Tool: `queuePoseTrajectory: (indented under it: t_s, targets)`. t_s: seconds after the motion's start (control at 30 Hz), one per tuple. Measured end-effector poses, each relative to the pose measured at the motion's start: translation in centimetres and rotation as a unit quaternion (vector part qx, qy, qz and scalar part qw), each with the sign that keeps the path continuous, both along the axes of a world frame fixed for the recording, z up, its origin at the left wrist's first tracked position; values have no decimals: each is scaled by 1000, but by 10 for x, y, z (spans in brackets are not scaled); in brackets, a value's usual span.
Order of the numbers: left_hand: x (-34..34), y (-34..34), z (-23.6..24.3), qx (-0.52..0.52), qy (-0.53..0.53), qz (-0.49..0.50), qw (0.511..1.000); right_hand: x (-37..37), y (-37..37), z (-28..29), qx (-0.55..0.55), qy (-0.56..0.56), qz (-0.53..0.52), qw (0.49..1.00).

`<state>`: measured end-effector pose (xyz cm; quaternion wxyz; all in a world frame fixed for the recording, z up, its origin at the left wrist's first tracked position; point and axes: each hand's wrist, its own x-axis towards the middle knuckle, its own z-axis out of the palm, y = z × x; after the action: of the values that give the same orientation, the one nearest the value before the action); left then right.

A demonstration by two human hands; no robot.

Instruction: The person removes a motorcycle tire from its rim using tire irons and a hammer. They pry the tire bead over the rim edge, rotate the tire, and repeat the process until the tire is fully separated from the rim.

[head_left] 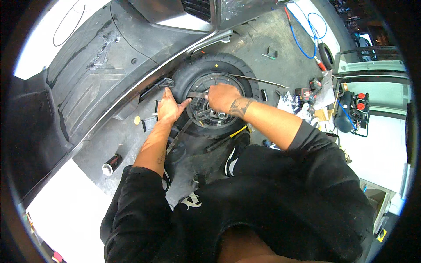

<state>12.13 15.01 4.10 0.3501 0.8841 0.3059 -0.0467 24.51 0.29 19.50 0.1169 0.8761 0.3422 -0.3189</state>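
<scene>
A small black tyre on a dark wheel rim lies flat on the concrete floor beside a dark scooter body. My left hand presses flat on the tyre's left sidewall, fingers spread, next to a flat metal lever wedged at the rim. My right hand sits over the rim's centre, fingers closed around the end of a tyre lever. A second long metal bar sticks out over the tyre to the right.
A black spray can lies on the floor at the left. A yellow-handled tool rests near my shoe. Power tools and rags lie at the right, with a blue hose and a compressor beyond.
</scene>
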Motion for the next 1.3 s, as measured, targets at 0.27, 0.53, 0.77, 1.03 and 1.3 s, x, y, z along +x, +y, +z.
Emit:
queuePoseTrajectory:
  t_s: [0.27, 0.53, 0.77, 1.03, 1.3]
  targets:
    - [-5, 3, -19, -14, -29, -7, 999, -51, 65, 5, -91, -43, -58, 993]
    - [30, 29, 10, -272, -116, -182, 938, -93, 137, -38, -121, -75, -99, 985]
    - [8, 19, -12, -219, -197, -134, 946, -98, 122, 11, -116, -58, 166, 978]
    - [-112, -65, -77, -25, -5, 172, 985, 21, -118, 108, 89, -136, 187, 969]
    - [-172, -97, -93, -52, 99, 16, 994, 134, -239, -37, 162, -127, 66, 976]
